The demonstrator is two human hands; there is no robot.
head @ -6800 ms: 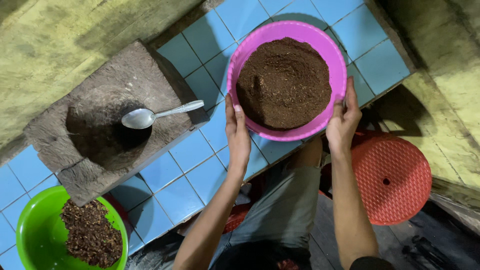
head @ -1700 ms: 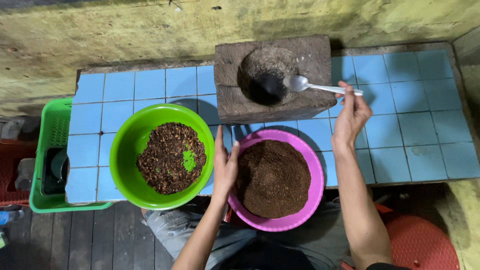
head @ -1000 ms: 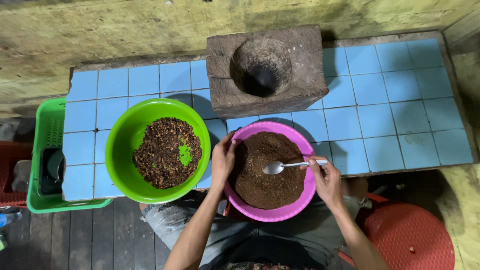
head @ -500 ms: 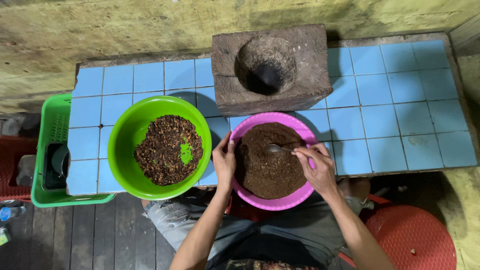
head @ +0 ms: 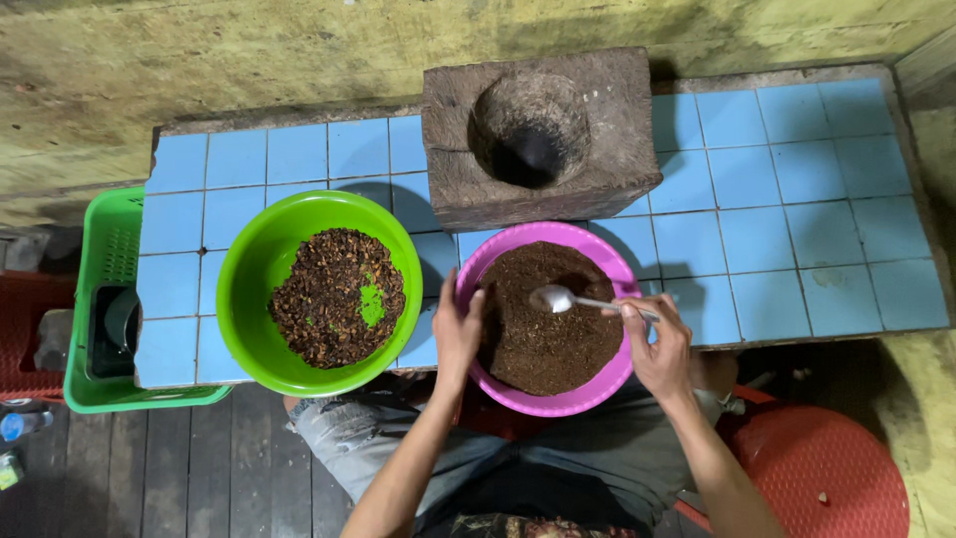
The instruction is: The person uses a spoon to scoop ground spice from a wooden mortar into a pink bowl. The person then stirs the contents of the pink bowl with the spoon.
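Pink bowl [head: 597,394] of brown powder: left hand [head: 457,334] fingers grip its rim, right hand [head: 659,339] fingers pinch a spoon [head: 573,300] above it

The person is wearing faded grey-blue trousers [head: 558,458]. Both forearms are showing bare. No rings or bands are showing on either wrist.

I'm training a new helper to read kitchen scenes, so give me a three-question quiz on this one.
1. True or false: the right hand holds a metal spoon.
2. Which bowl does the left hand steady? A) green bowl B) pink bowl
3. Fill in: behind the bowls stands a wooden ___ with a round hollow.

Key: 1 true; 2 B; 3 block.
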